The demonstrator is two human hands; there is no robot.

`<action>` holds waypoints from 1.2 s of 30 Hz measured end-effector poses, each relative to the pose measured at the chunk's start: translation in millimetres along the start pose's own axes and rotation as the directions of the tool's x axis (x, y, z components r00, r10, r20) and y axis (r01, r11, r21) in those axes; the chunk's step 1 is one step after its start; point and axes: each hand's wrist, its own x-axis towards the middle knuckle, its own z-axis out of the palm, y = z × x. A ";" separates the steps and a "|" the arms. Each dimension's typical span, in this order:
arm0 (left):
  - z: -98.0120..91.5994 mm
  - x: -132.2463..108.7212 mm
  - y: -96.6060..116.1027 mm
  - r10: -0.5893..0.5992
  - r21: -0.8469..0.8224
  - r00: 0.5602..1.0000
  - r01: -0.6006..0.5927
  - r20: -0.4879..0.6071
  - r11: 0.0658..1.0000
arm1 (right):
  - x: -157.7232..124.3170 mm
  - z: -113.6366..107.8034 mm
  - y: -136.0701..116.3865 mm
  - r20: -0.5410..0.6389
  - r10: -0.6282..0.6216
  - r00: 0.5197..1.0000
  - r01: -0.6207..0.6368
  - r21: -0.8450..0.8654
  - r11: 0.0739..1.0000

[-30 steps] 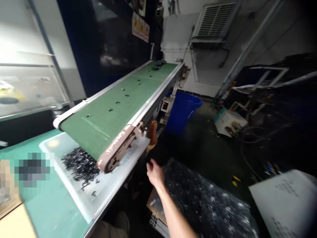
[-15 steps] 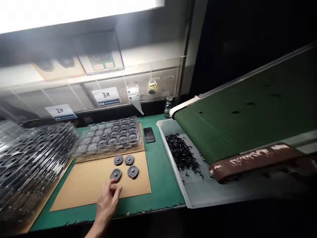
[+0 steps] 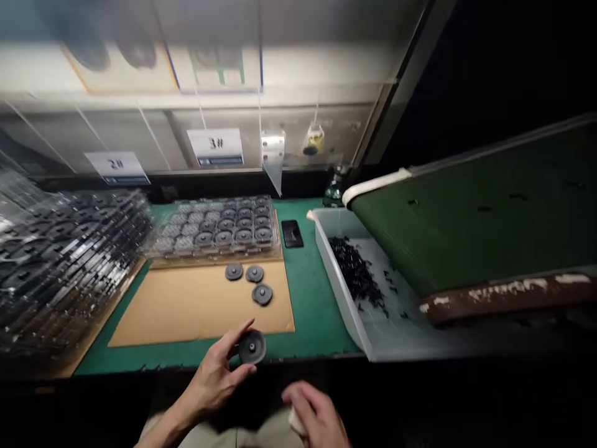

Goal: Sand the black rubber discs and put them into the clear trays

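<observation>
My left hand (image 3: 215, 373) grips a dark grey round disc (image 3: 257, 356) by its edges, between thumb and fingers, with a small knob at its centre facing up. It is held over the front edge of the green table. Lower right, my right hand (image 3: 319, 415) is curled and slightly blurred. A whitish thing (image 3: 295, 423) shows under its fingers, too unclear to name. Three similar grey discs (image 3: 262, 294) lie on the brown cardboard (image 3: 186, 311) beyond my hands.
Behind the cardboard sits a clear plastic tray (image 3: 186, 252) partly filled with discs. Stacked trays (image 3: 69, 274) stand left. A phone (image 3: 292, 234) lies on the green mat (image 3: 314, 298). Right, a white bin (image 3: 342, 292) holds small black parts (image 3: 354, 274) below a green conveyor belt (image 3: 466, 236).
My left hand has picked up the nearest-left disc from the cardboard and brought it toward me. My right hand has come into view at the bottom. The camera view has shifted.
</observation>
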 end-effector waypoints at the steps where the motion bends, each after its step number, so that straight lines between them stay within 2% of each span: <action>1: -1.7 -19.4 10.0 -0.004 -0.027 0.995 0.007 0.102 1.000 | -3.0 7.0 -12.4 0.077 -0.052 0.996 0.051 0.024 0.998; 3: -8.8 -51.2 28.7 0.011 -0.058 0.966 0.004 0.258 0.998 | -5.9 21.7 -31.3 0.183 -0.088 0.979 0.072 0.091 0.993; 4: -13.2 -62.6 35.4 -0.010 -0.099 0.963 0.038 0.269 0.994 | -6.7 29.8 -37.3 0.210 -0.065 0.975 0.040 0.118 0.992; 6: -21.5 -78.7 41.1 -0.097 -0.233 0.967 0.153 0.237 0.960 | -10.0 47.3 -44.8 0.267 -0.009 0.964 -0.048 0.203 0.978; 9: -28.8 -95.9 34.5 -0.243 -0.495 0.954 0.300 0.177 0.815 | -19.8 74.4 -55.1 0.354 0.072 0.933 -0.218 0.394 0.893; 12: -31.8 -108.8 22.8 -0.277 -0.680 0.952 0.287 0.128 0.674 | -25.3 96.2 -67.2 0.426 0.107 0.899 -0.334 0.507 0.794; 15: -35.7 -115.8 15.9 -0.281 -0.792 0.957 0.222 0.067 0.569 | -18.6 105.1 -74.4 0.450 0.124 0.884 -0.352 0.469 0.810; 18: -42.1 -119.5 14.6 -0.306 -0.866 0.952 0.160 0.009 0.474 | -5.7 100.2 -76.2 0.296 0.130 0.946 -0.235 0.353 0.906; 21: -48.8 -123.5 14.4 -0.334 -0.897 0.941 0.107 -0.047 0.429 | -0.5 91.0 -82.9 0.095 0.005 0.996 -0.021 0.173 0.985; 22: -50.6 -125.1 14.1 -0.342 -0.898 0.938 0.098 -0.061 0.429 | -2.1 89.1 -87.6 0.065 -0.038 0.997 0.031 0.115 0.993; 24: -53.7 -128.8 13.2 -0.347 -0.893 0.935 0.089 -0.079 0.442 | -9.1 88.4 -100.5 0.082 -0.115 0.990 0.113 0.031 0.993; 26: -56.1 -132.8 12.6 -0.341 -0.883 0.936 0.086 -0.087 0.461 | -18.0 91.1 -114.9 0.184 -0.242 0.953 0.251 -0.026 0.968; 27: -57.2 -134.6 12.7 -0.337 -0.878 0.937 0.085 -0.090 0.470 | -21.8 93.0 -121.4 0.241 -0.334 0.911 0.356 -0.052 0.933; 29: -59.5 -138.0 13.7 -0.325 -0.871 0.941 0.085 -0.089 0.485 | -26.6 96.6 -131.4 0.296 -0.527 0.797 0.578 -0.118 0.807; 30: -60.7 -139.3 14.4 -0.321 -0.868 0.943 0.084 -0.089 0.489 | -27.7 97.7 -134.8 0.293 -0.596 0.748 0.653 -0.162 0.740; 31: -61.8 -140.5 15.0 -0.318 -0.868 0.944 0.083 -0.089 0.490 | -28.0 98.3 -137.2 0.290 -0.629 0.721 0.689 -0.204 0.696; 32: -62.9 -141.4 15.5 -0.317 -0.869 0.944 0.084 -0.087 0.487 | -27.9 98.3 -139.1 0.297 -0.630 0.718 0.694 -0.228 0.683; 34: -64.5 -142.9 15.9 -0.317 -0.881 0.946 0.088 -0.072 0.464 | -27.2 97.4 -141.9 0.375 -0.576 0.726 0.670 -0.200 0.715; 36: -65.1 -144.0 15.7 -0.323 -0.898 0.945 0.099 -0.050 0.429 | -26.3 96.1 -144.4 0.439 -0.546 0.713 0.667 -0.186 0.721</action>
